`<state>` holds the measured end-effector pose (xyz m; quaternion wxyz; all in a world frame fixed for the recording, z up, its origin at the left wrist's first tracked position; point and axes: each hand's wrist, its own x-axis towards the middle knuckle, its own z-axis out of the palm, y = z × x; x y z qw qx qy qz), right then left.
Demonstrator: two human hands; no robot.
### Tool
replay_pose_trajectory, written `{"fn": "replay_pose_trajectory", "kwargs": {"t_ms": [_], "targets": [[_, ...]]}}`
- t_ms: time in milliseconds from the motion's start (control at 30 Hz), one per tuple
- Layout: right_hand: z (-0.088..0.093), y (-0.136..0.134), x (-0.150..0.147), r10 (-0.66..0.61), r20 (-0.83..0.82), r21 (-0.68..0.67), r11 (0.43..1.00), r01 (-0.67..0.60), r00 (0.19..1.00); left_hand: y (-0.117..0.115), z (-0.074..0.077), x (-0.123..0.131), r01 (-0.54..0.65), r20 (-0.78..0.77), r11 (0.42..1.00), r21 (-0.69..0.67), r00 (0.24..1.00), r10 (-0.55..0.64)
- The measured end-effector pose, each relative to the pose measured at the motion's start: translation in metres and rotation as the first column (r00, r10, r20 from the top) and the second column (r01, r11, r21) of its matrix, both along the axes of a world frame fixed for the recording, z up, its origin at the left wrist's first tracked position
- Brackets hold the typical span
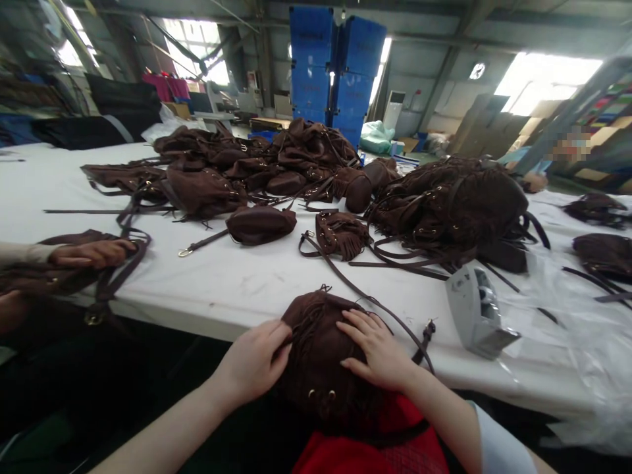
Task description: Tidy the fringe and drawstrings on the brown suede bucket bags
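My left hand gripping the bag, right hand spread flat on top, bag lengthwise over table near edge, eyelets toward me

The right hand covers part of the brown bag — a co-worker's sleeve is cut off at left.

The left hand grips and the right hand lies flat on a brown fringed bag at six o'clock. A bag heap covers the counter toward twelve.

Both forearms forward, left hand curled in a pinch, right hand flat, fingers spread.
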<state>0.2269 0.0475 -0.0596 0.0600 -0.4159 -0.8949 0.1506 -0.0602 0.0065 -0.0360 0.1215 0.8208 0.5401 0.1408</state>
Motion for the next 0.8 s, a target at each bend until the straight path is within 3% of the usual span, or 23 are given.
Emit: {"fn": "replay_pose_trajectory", "kwargs": {"t_ms": [100, 167, 233, 300, 467, 600, 667, 733, 800], "targets": [[0.002, -0.001, -0.002, -0.016, 0.013, 0.004, 1.000, 0.016, 1.000, 0.061, 0.012, 0.035, 0.092, 0.098, 0.987, 0.132, 0.990, -0.105], [0.003, -0.001, -0.003, -0.023, 0.024, 0.003, 1.000, 0.023, 0.999, 0.093, 0.013, 0.052, 0.179, 0.064, 0.980, 0.081, 0.981, -0.185], [0.002, -0.001, -0.003, -0.026, 0.032, 0.008, 1.000, 0.026, 0.999, 0.113, 0.012, 0.061, 0.230, -0.001, 0.973, 0.027, 0.973, -0.230], [0.000, 0.000, -0.002, -0.023, 0.032, 0.022, 1.000, 0.022, 0.999, 0.117, 0.010, 0.060, 0.242, -0.059, 0.970, 0.002, 0.969, -0.242], [-0.009, 0.005, 0.000, 0.000, -0.014, 0.061, 0.998, 0.000, 1.000, 0.084, 0.005, 0.018, 0.160, -0.158, 0.986, -0.040, 0.974, -0.164], [-0.012, 0.011, 0.000, 0.023, -0.048, 0.070, 0.997, -0.019, 0.999, 0.038, -0.002, -0.032, -0.081, -0.278, 0.996, -0.046, 0.958, 0.065], [-0.012, 0.013, -0.002, 0.028, -0.055, 0.072, 0.997, -0.024, 0.998, 0.013, -0.005, -0.042, -0.135, -0.270, 0.991, 0.022, 0.953, 0.135], [-0.012, 0.015, -0.003, 0.026, -0.057, 0.079, 0.997, -0.021, 0.998, -0.009, -0.010, -0.037, -0.018, -0.204, 0.994, 0.111, 0.978, 0.041], [-0.011, 0.014, -0.004, 0.023, -0.053, 0.087, 0.996, -0.019, 0.998, -0.023, -0.019, -0.022, 0.172, -0.182, 0.974, 0.150, 0.973, -0.144]]}}
